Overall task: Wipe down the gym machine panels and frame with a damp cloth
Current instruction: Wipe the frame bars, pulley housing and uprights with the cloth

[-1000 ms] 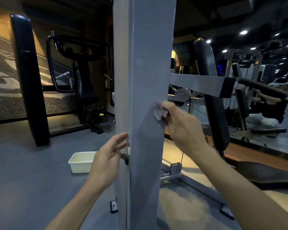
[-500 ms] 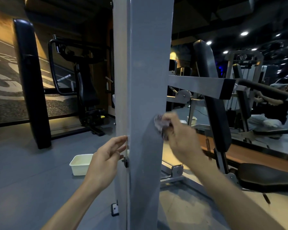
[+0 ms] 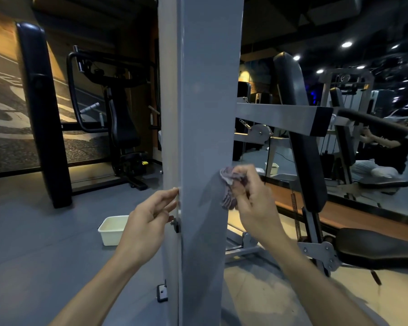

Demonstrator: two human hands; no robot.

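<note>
Striped cloth (image 3: 229, 189) (gripped) wipes frame (image 3: 205, 114).

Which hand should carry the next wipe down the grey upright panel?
Right. The right hand already grips the striped purple cloth against the grey upright panel. The left hand holds nothing; its fingertips only touch the panel's left edge.

No legible text; the wall mural (image 3: 5, 109) perhaps shows large letters.

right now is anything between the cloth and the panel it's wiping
Nothing visible. The right hand grips the cloth at the grey panel, near its right edge. The left hand is on the other side.
</note>
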